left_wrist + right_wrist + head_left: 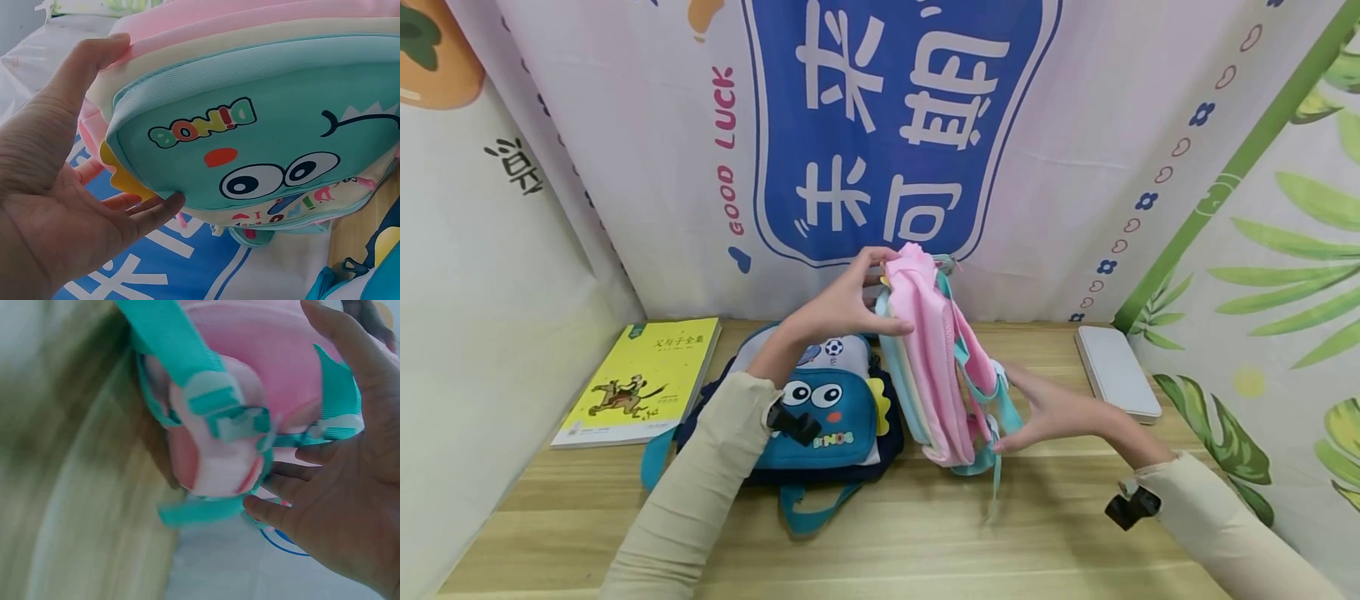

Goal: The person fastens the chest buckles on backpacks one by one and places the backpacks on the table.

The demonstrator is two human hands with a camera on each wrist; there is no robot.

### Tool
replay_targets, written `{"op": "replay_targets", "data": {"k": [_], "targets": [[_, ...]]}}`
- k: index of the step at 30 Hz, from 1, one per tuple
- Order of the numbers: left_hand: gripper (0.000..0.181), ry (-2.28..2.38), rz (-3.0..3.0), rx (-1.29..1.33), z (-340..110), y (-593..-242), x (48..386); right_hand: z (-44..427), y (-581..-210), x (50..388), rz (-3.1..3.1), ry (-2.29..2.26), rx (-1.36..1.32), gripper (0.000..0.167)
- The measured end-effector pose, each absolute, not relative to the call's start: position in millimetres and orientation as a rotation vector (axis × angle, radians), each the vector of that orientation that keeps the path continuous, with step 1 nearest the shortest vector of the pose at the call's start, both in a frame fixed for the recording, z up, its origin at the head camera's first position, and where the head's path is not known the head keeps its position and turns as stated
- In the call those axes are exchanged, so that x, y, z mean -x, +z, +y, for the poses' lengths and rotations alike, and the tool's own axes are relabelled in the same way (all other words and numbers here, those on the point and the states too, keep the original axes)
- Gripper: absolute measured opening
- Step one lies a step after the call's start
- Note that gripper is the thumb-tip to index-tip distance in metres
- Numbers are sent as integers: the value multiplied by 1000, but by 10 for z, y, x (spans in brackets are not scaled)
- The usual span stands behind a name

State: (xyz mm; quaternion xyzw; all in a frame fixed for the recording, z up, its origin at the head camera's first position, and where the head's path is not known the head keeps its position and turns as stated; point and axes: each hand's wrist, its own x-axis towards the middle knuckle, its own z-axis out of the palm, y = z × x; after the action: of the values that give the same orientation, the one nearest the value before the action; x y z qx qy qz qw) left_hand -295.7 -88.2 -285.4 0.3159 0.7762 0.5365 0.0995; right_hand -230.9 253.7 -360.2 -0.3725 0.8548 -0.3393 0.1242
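Note:
A pink child's backpack point(928, 358) with a mint front and turquoise straps stands on edge, tilted, on the table. My left hand point(831, 310) grips one end of it, thumb on the pink side and fingers around the mint front, as the left wrist view shows. At the strap side, my right hand point(1060, 408) has its fingers extended against the turquoise straps point(212, 394); some fingertips are hidden behind them. The left wrist view shows a cartoon dinosaur face point(275, 172) on the front. Close on the left lies a blue dinosaur backpack point(850, 425), partly covered by my left forearm.
A yellow book point(647, 375) lies at the left of the wooden table point(925, 542). Near the right wall is a white box-like object point(1117, 372). A printed curtain point(1060, 208) hangs behind the table, and printed sheets line both sides.

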Motion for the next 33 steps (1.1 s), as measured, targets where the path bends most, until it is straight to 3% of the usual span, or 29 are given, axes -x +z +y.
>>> {"op": "replay_targets", "data": {"k": [10, 23, 33], "targets": [[90, 1546, 2279, -935, -1034, -2884, 2994, 2388, -3916, 2323, 2530, -1059, 1065, 114], [91, 1530, 2238, -861, -1229, -2878, 2988, 2227, -4120, 2322, 2551, -1134, 1026, 127], [75, 1475, 2243, -853, -1328, -2833, 2963, 2216, -4166, 2308, 2549, -1144, 998, 129]]}}
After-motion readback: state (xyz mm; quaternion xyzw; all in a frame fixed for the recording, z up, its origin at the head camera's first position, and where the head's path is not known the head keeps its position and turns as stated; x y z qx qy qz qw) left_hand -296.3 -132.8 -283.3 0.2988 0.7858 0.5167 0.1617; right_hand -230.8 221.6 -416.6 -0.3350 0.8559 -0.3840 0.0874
